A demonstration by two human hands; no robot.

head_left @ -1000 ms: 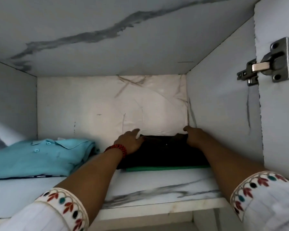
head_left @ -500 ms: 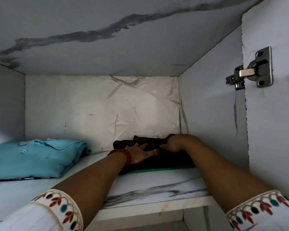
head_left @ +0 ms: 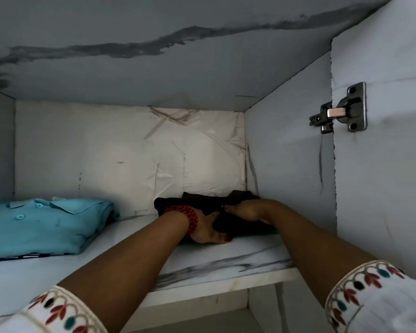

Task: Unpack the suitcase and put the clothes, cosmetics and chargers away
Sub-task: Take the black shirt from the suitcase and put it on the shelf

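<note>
A folded black garment (head_left: 240,197) lies at the back right of a white marble-patterned cupboard shelf (head_left: 226,263), on top of a green item (head_left: 270,233) whose edge barely shows. My left hand (head_left: 208,233), a red bangle at its wrist, grips the garment's front edge with its fingers tucked under the cloth. On top of the garment my right hand (head_left: 246,210) has its fingers curled into a fold. Both forearms reach into the cupboard.
A folded light blue shirt (head_left: 46,224) lies on the left of the shelf, over a dark striped item. The cupboard's side wall stands close on the right, with a metal hinge (head_left: 341,111) and the open door (head_left: 382,188).
My left hand has slid from the garment's top to its front edge and gone under the cloth. My right hand moved left across the top. The camera has come a little closer.
</note>
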